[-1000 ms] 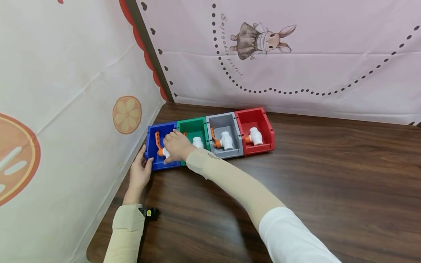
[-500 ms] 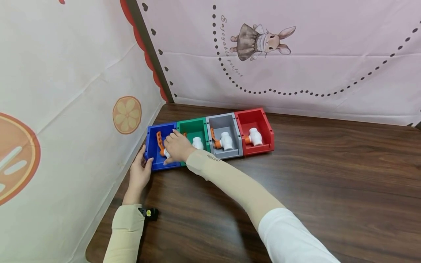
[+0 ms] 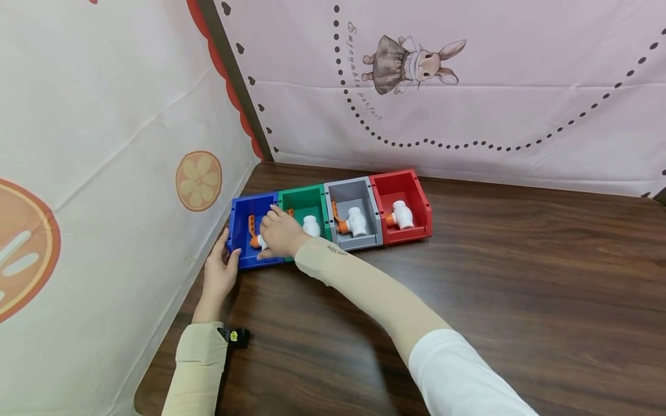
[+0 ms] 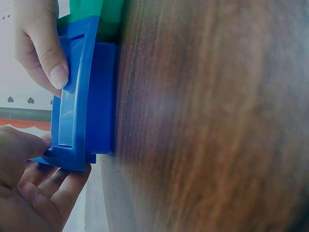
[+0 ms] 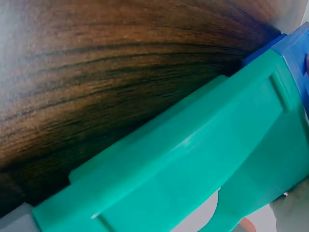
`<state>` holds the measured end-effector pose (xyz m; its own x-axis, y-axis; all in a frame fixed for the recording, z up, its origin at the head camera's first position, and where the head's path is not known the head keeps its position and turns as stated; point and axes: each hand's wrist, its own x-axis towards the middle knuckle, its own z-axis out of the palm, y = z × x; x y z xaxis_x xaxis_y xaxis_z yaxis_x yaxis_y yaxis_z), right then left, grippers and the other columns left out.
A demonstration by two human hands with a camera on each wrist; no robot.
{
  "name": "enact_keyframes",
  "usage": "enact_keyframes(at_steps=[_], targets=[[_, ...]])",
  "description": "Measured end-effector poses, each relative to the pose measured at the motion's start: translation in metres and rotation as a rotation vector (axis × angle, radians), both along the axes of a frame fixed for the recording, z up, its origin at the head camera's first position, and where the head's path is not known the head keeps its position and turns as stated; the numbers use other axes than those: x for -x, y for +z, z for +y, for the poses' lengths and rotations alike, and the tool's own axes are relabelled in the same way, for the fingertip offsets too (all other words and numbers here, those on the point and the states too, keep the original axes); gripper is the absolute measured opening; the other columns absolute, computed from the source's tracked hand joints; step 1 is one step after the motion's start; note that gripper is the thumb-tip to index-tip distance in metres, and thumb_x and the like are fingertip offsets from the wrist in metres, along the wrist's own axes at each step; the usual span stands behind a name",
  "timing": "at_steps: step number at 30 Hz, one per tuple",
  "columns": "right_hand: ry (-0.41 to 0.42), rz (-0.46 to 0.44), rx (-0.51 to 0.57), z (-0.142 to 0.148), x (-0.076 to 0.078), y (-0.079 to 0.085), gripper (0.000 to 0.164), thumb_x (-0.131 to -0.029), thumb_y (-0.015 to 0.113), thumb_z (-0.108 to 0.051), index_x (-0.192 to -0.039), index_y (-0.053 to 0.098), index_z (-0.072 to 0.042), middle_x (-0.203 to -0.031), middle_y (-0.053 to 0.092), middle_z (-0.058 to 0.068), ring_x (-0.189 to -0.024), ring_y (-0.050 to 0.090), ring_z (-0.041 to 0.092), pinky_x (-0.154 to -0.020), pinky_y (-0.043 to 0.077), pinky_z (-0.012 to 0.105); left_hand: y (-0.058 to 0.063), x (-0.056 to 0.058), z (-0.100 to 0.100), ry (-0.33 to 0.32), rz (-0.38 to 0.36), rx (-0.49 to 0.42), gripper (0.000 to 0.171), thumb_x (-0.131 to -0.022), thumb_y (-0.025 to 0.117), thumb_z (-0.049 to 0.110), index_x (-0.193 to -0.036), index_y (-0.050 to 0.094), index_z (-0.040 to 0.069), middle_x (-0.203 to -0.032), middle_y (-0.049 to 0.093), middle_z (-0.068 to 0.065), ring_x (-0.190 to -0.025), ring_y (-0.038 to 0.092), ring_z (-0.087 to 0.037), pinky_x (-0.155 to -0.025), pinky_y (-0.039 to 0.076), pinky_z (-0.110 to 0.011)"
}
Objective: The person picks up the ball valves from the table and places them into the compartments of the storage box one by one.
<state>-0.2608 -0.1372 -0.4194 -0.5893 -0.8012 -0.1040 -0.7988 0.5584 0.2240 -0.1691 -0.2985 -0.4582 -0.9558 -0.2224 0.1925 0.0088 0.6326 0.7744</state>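
A blue storage bin point(image 3: 240, 222) forms the left end of a row of joined bins. My left hand point(image 3: 218, 277) grips its left wall; the left wrist view has the thumb on the inner side and the fingers point(image 4: 70, 191) outside, beneath the rim. Reaching into the bin, my right hand point(image 3: 283, 233) holds a white ball valve with an orange lever handle point(image 3: 252, 226). The palm hides most of the valve's white body. Beside it, the green bin point(image 3: 307, 199) contains a similar valve point(image 3: 311, 226), partly covered by the right hand.
Further right, a grey bin point(image 3: 354, 190) and a red bin point(image 3: 400, 182) each hold a white-and-orange valve, such as this one point(image 3: 356, 222). The bins sit on a dark wood table point(image 3: 494, 277). A white fabric wall point(image 3: 130, 144) stands close at the left; a pink one rises behind.
The held valve's orange handle tilted slightly, then came back upright, sitting a little lower in the blue bin. The left hand keeps its hold on the bin wall.
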Motion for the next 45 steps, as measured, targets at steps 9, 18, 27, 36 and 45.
enact_keyframes(at_steps=[9,18,27,36,45], targets=[[-0.006,-0.012,0.015,0.0,-0.001,0.004,0.081,-0.087,0.038,-0.073,-0.141,0.045,-0.012,-0.141,0.048,0.002,-0.134,0.034,0.019,-0.122,0.009,0.037,0.0,0.001,-0.002,0.0,-0.007,-0.004,0.057,-0.095,0.052,0.002,-0.147,0.029,-0.001,-0.15,0.032,-0.024,-0.134,0.038,-0.041,-0.108,0.035,-0.053],[-0.027,-0.079,0.065,-0.002,-0.004,0.007,0.081,-0.087,0.043,-0.07,-0.144,0.041,-0.012,-0.146,0.043,0.003,-0.14,0.029,0.02,-0.122,0.008,0.035,-0.001,0.001,-0.006,0.007,-0.013,-0.008,0.058,-0.095,0.052,0.001,-0.148,0.029,0.001,-0.15,0.033,-0.024,-0.133,0.039,-0.041,-0.108,0.035,-0.053],[-0.038,-0.138,0.133,0.004,-0.005,0.009,0.083,-0.087,0.045,-0.069,-0.146,0.038,-0.01,-0.149,0.04,0.004,-0.145,0.022,0.022,-0.122,0.009,0.035,-0.002,0.002,-0.005,0.001,0.002,-0.023,0.057,-0.094,0.053,-0.001,-0.147,0.03,-0.001,-0.148,0.034,-0.026,-0.132,0.04,-0.042,-0.108,0.035,-0.053],[-0.06,-0.101,0.266,0.019,-0.008,0.022,0.082,-0.087,0.048,-0.067,-0.145,0.039,-0.009,-0.148,0.041,0.006,-0.143,0.027,0.022,-0.122,0.014,0.034,0.003,0.004,-0.006,0.011,-0.048,0.0,0.059,-0.096,0.051,0.002,-0.149,0.026,0.001,-0.151,0.03,-0.023,-0.134,0.036,-0.042,-0.109,0.033,-0.053],[-0.077,-0.105,0.328,0.046,-0.01,0.023,0.085,-0.086,0.048,-0.068,-0.144,0.04,-0.007,-0.148,0.041,0.008,-0.143,0.026,0.024,-0.121,0.016,0.035,0.0,-0.002,-0.009,0.023,-0.06,-0.002,0.057,-0.097,0.05,0.004,-0.149,0.026,0.003,-0.151,0.03,-0.023,-0.135,0.036,-0.04,-0.109,0.035,-0.053]])
